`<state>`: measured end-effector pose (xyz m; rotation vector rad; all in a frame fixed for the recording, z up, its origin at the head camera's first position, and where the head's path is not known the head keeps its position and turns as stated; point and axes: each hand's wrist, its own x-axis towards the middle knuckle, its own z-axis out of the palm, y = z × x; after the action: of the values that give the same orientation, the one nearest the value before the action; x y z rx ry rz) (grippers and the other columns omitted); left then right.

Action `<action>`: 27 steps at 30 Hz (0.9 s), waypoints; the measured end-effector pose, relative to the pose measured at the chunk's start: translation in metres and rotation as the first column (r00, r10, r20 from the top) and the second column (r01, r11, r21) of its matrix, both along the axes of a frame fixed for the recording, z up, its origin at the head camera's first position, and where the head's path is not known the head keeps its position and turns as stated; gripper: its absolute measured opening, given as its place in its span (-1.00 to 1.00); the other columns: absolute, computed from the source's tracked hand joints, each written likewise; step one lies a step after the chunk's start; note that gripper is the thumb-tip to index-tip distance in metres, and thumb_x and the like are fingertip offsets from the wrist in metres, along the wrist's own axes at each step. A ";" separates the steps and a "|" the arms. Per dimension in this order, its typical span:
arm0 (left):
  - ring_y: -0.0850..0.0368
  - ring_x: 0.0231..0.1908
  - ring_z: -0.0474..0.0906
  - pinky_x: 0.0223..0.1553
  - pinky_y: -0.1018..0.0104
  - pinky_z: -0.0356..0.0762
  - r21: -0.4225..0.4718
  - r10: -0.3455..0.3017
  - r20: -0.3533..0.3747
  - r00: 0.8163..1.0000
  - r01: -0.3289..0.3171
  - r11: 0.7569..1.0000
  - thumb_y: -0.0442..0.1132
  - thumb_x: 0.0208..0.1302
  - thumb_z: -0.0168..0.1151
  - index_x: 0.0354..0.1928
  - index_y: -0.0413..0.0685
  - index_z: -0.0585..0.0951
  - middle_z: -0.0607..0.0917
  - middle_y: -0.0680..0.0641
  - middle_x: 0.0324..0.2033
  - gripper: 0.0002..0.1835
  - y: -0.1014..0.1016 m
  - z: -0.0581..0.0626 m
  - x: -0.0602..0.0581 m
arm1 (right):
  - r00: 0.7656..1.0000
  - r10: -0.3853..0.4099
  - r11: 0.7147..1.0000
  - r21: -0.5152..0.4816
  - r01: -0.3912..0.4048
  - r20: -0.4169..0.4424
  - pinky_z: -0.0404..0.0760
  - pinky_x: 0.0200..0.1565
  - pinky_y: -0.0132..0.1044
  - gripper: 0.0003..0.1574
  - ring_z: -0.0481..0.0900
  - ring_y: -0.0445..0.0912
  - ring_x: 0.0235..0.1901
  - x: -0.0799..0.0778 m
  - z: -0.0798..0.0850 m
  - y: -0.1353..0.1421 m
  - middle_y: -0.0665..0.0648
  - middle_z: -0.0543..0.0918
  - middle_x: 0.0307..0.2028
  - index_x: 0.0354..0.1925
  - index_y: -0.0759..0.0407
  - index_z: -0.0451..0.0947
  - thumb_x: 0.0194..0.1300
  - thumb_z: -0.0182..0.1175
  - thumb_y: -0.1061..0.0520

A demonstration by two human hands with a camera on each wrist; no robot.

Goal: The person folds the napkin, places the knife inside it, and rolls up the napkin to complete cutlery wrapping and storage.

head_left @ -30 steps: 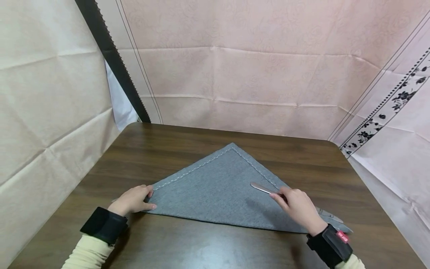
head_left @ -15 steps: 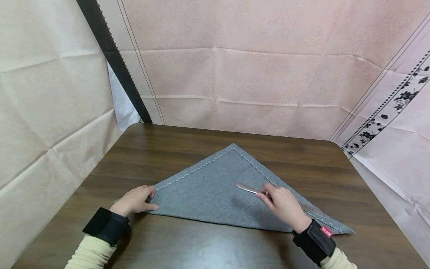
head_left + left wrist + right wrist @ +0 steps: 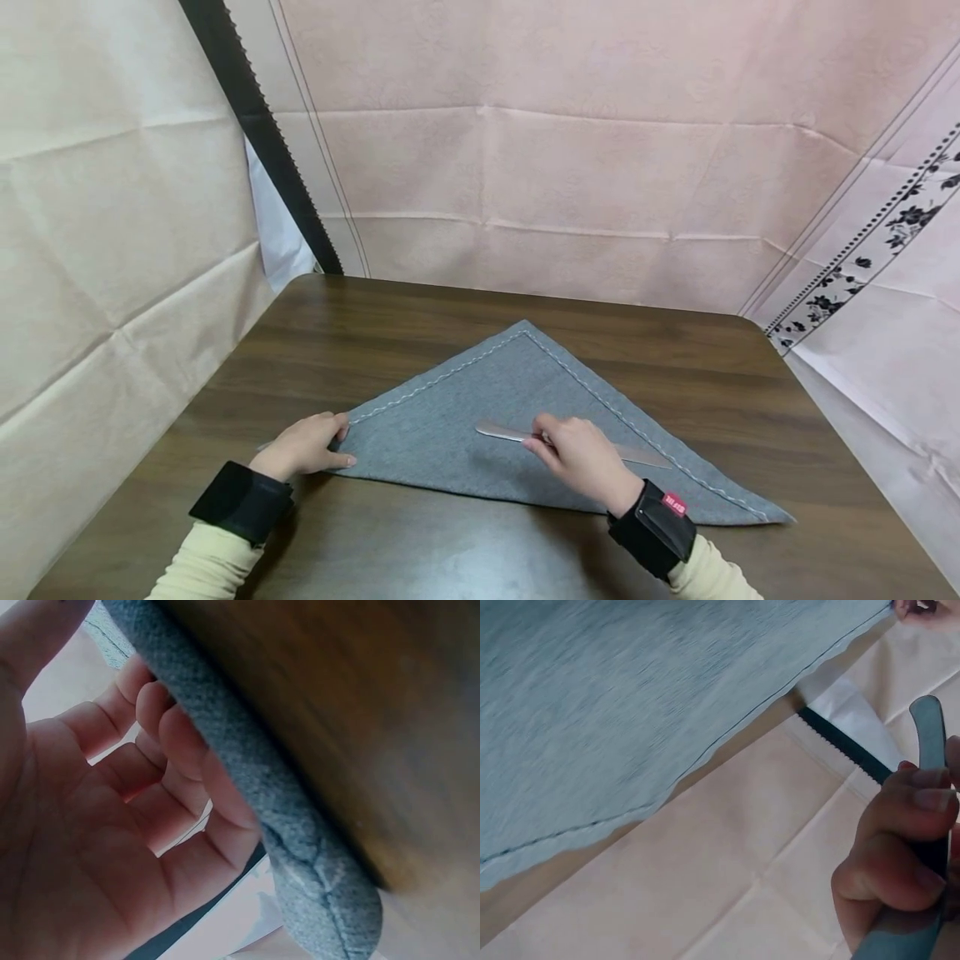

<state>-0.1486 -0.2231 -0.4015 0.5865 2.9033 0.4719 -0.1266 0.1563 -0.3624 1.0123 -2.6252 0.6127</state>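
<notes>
A grey-blue cloth (image 3: 427,433), folded into a triangle with white stitching along its two far edges, lies on the table. My left hand (image 3: 303,446) holds its left corner, thumb on the near side. In the left wrist view the curled fingers (image 3: 180,742) touch the thick cloth edge (image 3: 247,765). Over the middle of the cloth, my right hand (image 3: 581,458) grips a silver table knife (image 3: 500,432) around its middle. The knife's rounded end points left; its broad blade sticks out to the right behind the hand. The right wrist view shows the rounded end above the fingers.
The dark wooden table (image 3: 420,546) has rounded far corners. Pale patterned fabric (image 3: 570,183) hangs behind it and on both sides, with a black strip (image 3: 277,158) at the left and a floral band (image 3: 862,250) at the right.
My right hand has moved left across the cloth with the knife, uncovering more of the cloth's right part. My left hand stays at the left corner.
</notes>
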 end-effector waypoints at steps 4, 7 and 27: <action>0.14 -0.55 0.19 -0.50 0.29 0.13 -0.008 0.002 -0.001 1.000 -0.002 1.000 -0.09 -0.06 0.41 -0.48 -0.07 0.31 0.24 0.02 -0.60 -0.58 0.002 0.001 -0.001 | 1.000 0.026 1.000 -0.001 -0.026 -0.006 0.07 -0.63 -0.50 -0.83 0.09 -0.37 -0.69 0.000 -0.003 -0.010 -0.16 0.31 -0.67 -0.45 0.12 0.42 0.17 0.22 0.13; 0.14 -0.55 0.20 -0.50 0.29 0.14 -0.010 0.001 -0.001 1.000 -0.001 1.000 -0.09 -0.06 0.41 -0.49 -0.07 0.32 0.25 0.02 -0.61 -0.59 0.002 0.000 -0.002 | 0.999 0.036 0.999 0.003 -0.036 -0.011 0.10 -0.64 -0.50 -0.83 0.11 -0.37 -0.69 0.000 -0.003 -0.015 -0.16 0.33 -0.67 -0.46 0.12 0.41 0.17 0.22 0.13; 0.20 -0.53 0.41 -0.50 0.29 0.37 0.003 -0.079 -0.081 0.994 0.079 0.997 -0.25 0.02 0.35 -0.38 -0.09 0.52 0.53 0.03 -0.49 -0.82 0.032 0.014 -0.008 | 0.996 0.069 0.997 0.028 -0.070 0.053 0.20 -0.62 -0.48 -0.84 0.18 -0.36 -0.69 0.000 -0.011 -0.040 -0.15 0.36 -0.67 -0.42 0.11 0.45 0.20 0.19 0.08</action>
<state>-0.1568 -0.1916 -0.3875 0.7353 2.9417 0.4577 -0.1271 0.1163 -0.3737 1.1154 -2.6612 0.6252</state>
